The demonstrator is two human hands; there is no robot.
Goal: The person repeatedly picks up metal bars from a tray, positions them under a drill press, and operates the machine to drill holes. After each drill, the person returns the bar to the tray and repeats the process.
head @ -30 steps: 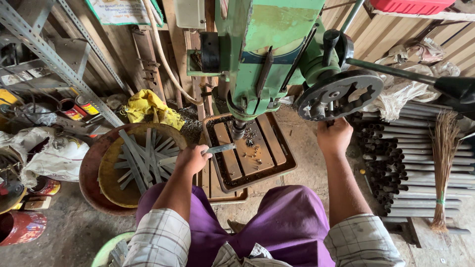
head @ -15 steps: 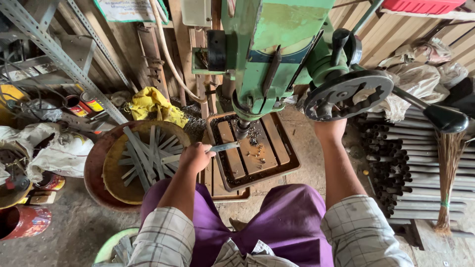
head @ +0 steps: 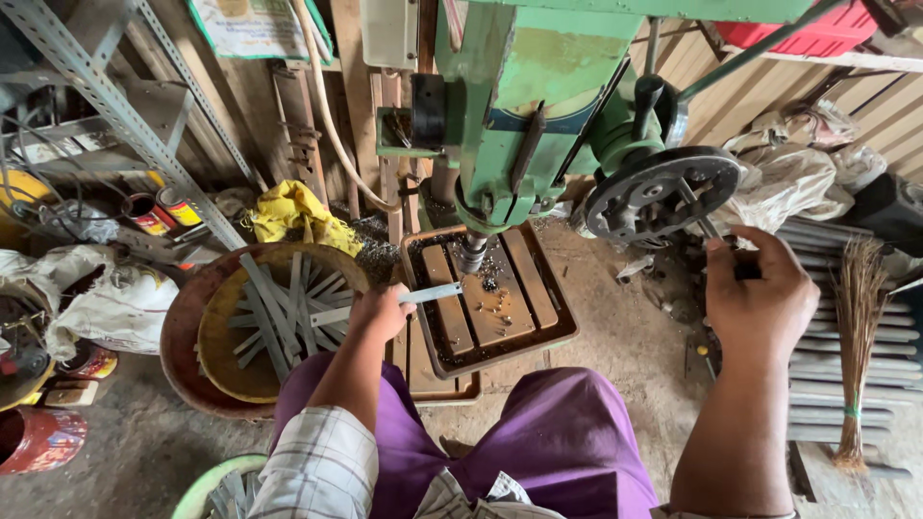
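My left hand (head: 378,312) grips a flat grey metal strip (head: 433,292) and holds its far end on the drill table (head: 538,303), right under the chuck (head: 471,252) of a green drill press (head: 524,115). Metal chips lie on the wooden slats of that table. My right hand (head: 760,298) is closed around a feed lever (head: 707,223) that sticks out of the black spoked hub (head: 659,192) on the machine's right side. I sit with purple trousers just below the table.
A rusty round pan (head: 183,336) with several cut metal strips (head: 279,308) sits at my left. A stack of grey rods (head: 817,346) and a broom (head: 856,327) lie at the right. Paint cans (head: 159,210), a yellow cloth (head: 293,213) and angle-iron shelving (head: 115,115) stand behind.
My right hand has pulled the feed lever down and toward me, turning the hub. The left hand keeps the strip under the chuck.
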